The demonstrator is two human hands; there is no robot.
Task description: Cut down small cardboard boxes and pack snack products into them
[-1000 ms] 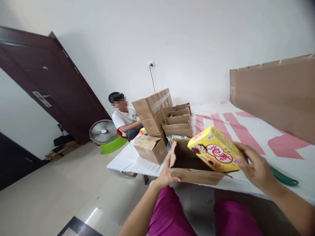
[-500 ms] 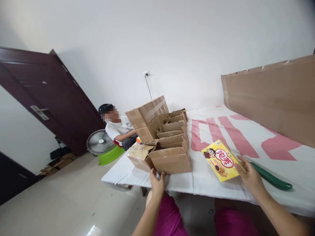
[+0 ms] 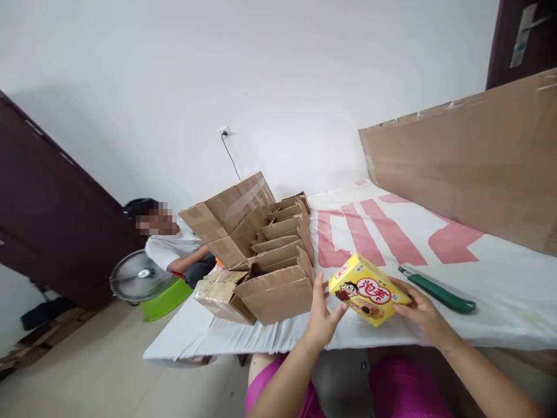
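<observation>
My right hand (image 3: 420,310) grips a yellow snack box (image 3: 369,290) by its right end, fingers behind and thumb at the front. The box is tilted above the table's front edge, with a cartoon figure and red lettering on it. My left hand (image 3: 324,316) is at the box's left end, fingers and thumb apart. Its thumb is close to the box's lower edge; whether it touches I cannot tell. A green utility knife (image 3: 441,295) lies right of my right hand. Left of my left hand stands a cardboard box with dividers (image 3: 278,290).
A taped carton (image 3: 221,296) and a raised cardboard flap (image 3: 230,215) adjoin the divided box. The white cloth (image 3: 517,296) covers the table. A large cardboard panel (image 3: 456,157) stands at the right. A person (image 3: 178,249) sits at the far left near a fan (image 3: 143,273).
My left hand has left the divided cardboard box and moved right to the yellow snack box. The snack box has turned, showing its left end. The view has swung right.
</observation>
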